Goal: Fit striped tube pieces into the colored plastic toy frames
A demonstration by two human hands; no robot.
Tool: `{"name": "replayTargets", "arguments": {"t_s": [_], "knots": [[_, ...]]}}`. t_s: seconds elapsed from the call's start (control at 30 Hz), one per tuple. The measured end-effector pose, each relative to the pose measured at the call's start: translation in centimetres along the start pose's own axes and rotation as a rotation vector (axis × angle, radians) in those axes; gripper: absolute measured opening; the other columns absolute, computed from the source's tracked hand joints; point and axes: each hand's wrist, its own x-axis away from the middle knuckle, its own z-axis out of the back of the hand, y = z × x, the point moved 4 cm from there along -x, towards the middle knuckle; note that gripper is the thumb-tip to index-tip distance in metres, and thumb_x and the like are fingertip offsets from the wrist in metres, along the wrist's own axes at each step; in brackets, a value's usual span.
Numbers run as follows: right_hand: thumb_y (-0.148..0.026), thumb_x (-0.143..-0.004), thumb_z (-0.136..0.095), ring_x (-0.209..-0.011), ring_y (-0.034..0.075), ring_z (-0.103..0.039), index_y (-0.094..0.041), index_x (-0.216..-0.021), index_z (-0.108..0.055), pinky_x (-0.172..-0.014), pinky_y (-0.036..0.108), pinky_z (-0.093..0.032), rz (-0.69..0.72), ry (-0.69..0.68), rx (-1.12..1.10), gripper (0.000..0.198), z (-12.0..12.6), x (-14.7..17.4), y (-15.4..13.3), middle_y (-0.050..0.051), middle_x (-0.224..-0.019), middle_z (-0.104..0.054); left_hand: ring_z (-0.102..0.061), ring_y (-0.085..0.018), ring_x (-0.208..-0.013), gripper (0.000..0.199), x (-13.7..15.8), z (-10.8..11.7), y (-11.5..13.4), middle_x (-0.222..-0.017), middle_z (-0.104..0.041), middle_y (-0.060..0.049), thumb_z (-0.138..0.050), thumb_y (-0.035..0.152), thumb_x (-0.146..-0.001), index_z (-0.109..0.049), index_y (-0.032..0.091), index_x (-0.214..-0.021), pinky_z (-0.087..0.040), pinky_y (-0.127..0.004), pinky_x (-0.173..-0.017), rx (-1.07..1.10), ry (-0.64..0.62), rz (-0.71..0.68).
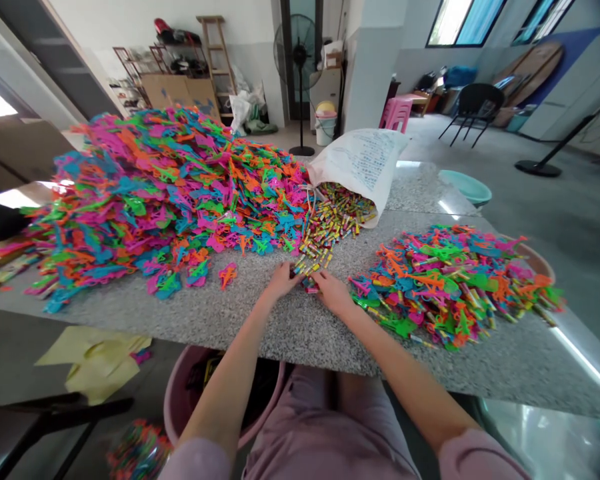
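Observation:
A heap of small yellow-and-red tubes point(337, 217) spills from the mouth of a white woven sack point(363, 160) toward me on the stone-topped table. At its near edge, my left hand point(281, 281) has its fingers drawn together on a few tubes. My right hand point(332, 292) faces it, fingers bent in over tubes beside and under them; fingertips are partly hidden. Left of my hands rises a large mound of bright plastic pieces point(180, 180), gun-like in shape. To the right lies a smaller pile of such pieces mixed with tubes point(440, 283).
One loose orange-pink piece point(227, 274) lies left of my left hand. Below the table edge stands a pink tub point(173, 393) with dark contents. A turquoise basin point(466, 188) sits beyond the table at right; a standing fan point(300, 53) is behind.

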Motion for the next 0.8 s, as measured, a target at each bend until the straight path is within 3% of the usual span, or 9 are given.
{"name": "replayTargets", "arguments": {"t_s": [0.1,0.27,0.4,0.57,0.67,0.8], "knots": [[-0.010,-0.089,-0.043,-0.098,0.020,-0.061,-0.020,-0.124,-0.048,-0.078,0.029,-0.047,0.126,-0.126,0.165,0.036,0.1,-1.3,-1.1,0.012,-0.121,-0.054,-0.058,-0.021,-0.093,0.028,0.2,0.2,0.4,-0.101,-0.060,-0.010,-0.060,0.033,-0.081,-0.058,0.015,-0.102,-0.047,-0.032,-0.083,-0.051,-0.029,-0.039],[-0.011,-0.093,-0.037,-0.093,0.021,-0.063,-0.018,-0.118,-0.052,-0.079,0.033,-0.049,0.178,-0.201,0.252,0.030,0.2,-3.2,-1.6,0.013,-0.118,-0.055,-0.053,-0.026,-0.106,0.030,0.0,-0.1,1.4,-0.112,-0.055,-0.013,-0.058,0.020,-0.078,-0.053,0.014,-0.107,-0.043,-0.037,-0.090,-0.163,-0.047,-0.066],[-0.010,-0.093,-0.033,-0.094,0.023,-0.063,-0.015,-0.113,-0.055,-0.080,0.037,-0.050,0.183,-0.213,0.291,0.030,-0.1,-4.1,-2.2,0.016,-0.120,-0.053,-0.049,-0.028,-0.111,0.024,0.3,0.0,1.9,-0.114,-0.053,-0.016,-0.049,0.015,-0.081,-0.051,0.013,-0.105,-0.040,-0.040,-0.094,-0.239,-0.049,-0.073],[-0.009,-0.089,-0.043,-0.091,0.021,-0.064,-0.016,-0.113,-0.055,-0.077,0.033,-0.049,0.208,-0.184,0.255,0.028,0.4,-3.2,-2.0,0.015,-0.124,-0.050,-0.048,-0.030,-0.112,0.022,3.6,0.9,1.3,-0.111,-0.052,-0.016,-0.044,0.024,-0.088,-0.051,0.014,-0.106,-0.041,-0.043,-0.094,-0.308,-0.023,-0.085],[-0.011,-0.082,-0.057,-0.096,0.020,-0.062,-0.018,-0.115,-0.053,-0.079,0.029,-0.047,0.250,-0.187,0.203,0.034,0.6,-2.2,-1.7,0.011,-0.119,-0.054,-0.050,-0.027,-0.109,0.025,5.8,0.4,1.1,-0.110,-0.051,-0.011,-0.051,0.029,-0.087,-0.051,0.018,-0.110,-0.043,-0.041,-0.092,-0.272,-0.020,-0.131],[-0.013,-0.078,-0.065,-0.100,0.021,-0.060,-0.021,-0.128,-0.045,-0.080,0.029,-0.046,0.315,-0.211,0.138,0.055,0.1,-1.4,-2.5,0.009,-0.120,-0.054,-0.053,-0.023,-0.107,0.037,7.5,0.0,1.4,-0.109,-0.050,-0.008,-0.063,0.021,-0.078,-0.051,0.020,-0.113,-0.045,-0.040,-0.094,-0.051,0.043,-0.123]]}}
